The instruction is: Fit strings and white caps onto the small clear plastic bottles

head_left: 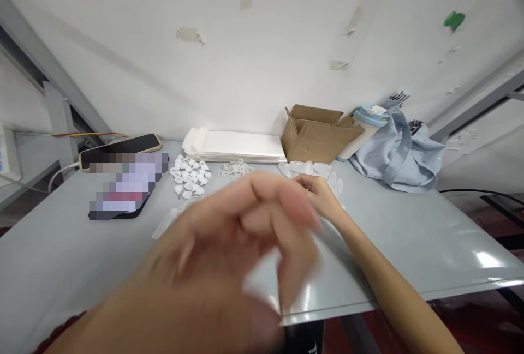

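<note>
The head view shows a gray desk (409,245) whose front edge crosses below the hands, with a white wall (286,59) behind it; gray surface stretches from the right forearm to the desk's right side. The left hand (233,245) looms blurred in front, fingers curled toward the thumb around a gap; whether the tips meet or pinch anything, I cannot tell. The right hand (321,196) is at the clear plastic pieces (308,168), just in front of the cardboard box (313,138), its fingers bent; their tips are hidden, so I cannot tell whether they are closed on one. Small white pieces (190,177) and white loops (236,168) lie farther left. The nearer phone's (131,190) screen is pixelated, its writing unreadable.
</note>
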`<state>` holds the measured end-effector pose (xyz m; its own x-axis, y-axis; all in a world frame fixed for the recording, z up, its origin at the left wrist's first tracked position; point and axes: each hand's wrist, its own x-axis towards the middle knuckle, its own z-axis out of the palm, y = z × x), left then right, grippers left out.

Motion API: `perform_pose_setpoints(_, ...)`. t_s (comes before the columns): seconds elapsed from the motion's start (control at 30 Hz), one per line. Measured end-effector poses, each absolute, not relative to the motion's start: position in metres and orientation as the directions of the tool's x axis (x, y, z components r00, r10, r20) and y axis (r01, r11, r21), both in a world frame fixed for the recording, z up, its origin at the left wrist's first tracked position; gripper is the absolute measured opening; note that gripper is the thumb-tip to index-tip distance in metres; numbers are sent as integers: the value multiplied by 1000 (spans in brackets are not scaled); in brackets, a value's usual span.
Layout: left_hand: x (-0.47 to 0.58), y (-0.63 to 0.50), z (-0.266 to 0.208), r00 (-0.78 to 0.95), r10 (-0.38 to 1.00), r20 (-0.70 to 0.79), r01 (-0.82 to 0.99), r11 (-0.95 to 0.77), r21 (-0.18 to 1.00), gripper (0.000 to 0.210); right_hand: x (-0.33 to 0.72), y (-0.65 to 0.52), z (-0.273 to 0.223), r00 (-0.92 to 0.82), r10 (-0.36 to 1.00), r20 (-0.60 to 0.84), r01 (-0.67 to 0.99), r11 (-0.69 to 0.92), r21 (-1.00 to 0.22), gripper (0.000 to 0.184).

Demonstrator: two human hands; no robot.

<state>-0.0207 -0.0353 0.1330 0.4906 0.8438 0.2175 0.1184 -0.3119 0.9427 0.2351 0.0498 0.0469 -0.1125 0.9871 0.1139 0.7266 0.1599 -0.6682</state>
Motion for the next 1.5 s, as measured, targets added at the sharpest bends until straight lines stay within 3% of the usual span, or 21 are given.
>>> perform_pose_setpoints(0.07, -15, -4, 128, 359, 917, 172, 83, -215, 973, 21, 235, 57, 41, -97, 968, 230, 778, 218, -589, 17)
perform_pose_setpoints(0.17, -17, 48, 104, 157, 982, 102, 353, -152, 923, 19, 234, 68, 30, -189, 904, 385, 875, 332, -352, 25)
perform_pose_setpoints(0.3, -30, 86, 72, 89, 996, 25, 444, -62, 894, 20, 230, 76, 18, -293, 889, 353, 925, 357, -131, 35)
perform_pose_setpoints(0.47, -33, 88, 61, 69, 998, -8, 436, -23, 900, 22, 226, 73, 13, -310, 916, 253, 946, 324, -14, 37)
perform_pose_setpoints(0.63, -33, 91, 57, 57, 998, -23, 418, -3, 908, 23, 225, 72, 18, -300, 931, 206, 948, 315, -43, 33)
perform_pose_setpoints(1.5, -33, 95, 56, 45, 999, 11, 549, -34, 835, 23, 217, 45, 37, -349, 806, 478, 859, 479, -182, 25)
